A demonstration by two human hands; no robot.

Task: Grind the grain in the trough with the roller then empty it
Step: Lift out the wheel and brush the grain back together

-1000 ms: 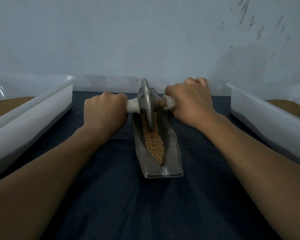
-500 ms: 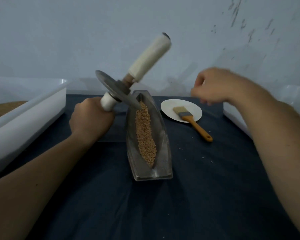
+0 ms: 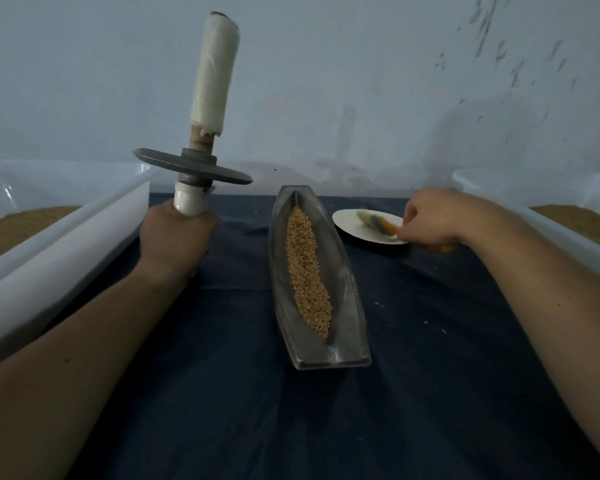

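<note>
The roller [image 3: 201, 161] is held clear of the bench [image 3: 291, 427] in the upper left of the frame, left of the trough [image 3: 349, 306] and not touching it. Its long axis is nearly upright, with the top leaning slightly to the right. The white-wrapped upper handle points toward the top of the frame. The grey metal disc lies almost flat, dipping a little to the right.

The lower handle is gripped by the left hand [image 3: 175, 237], whose fingers [image 3: 208, 220] are curled tightly round it. Only the top of that handle is seen above the fist.

The trough is set on the dark cloth of the bench at the centre of the frame. Its long axis runs from the upper centre down toward the lower right, with the pointed end farthest from the camera. The grain [image 3: 307, 271] is spread as 1 long narrow strip along the groove.

To the right of the trough, the right hand [image 3: 430, 220] is blurred. Its fingers [image 3: 409, 216] are closed round the orange handle of a brush [image 3: 378, 225], whose bristles are seen over a white plate [image 3: 347, 223]. Whether the brush rests on the plate cannot be told.

2 translucent white bins [image 3: 66, 244] are placed at the left and right edges, each with brown material inside.
</note>
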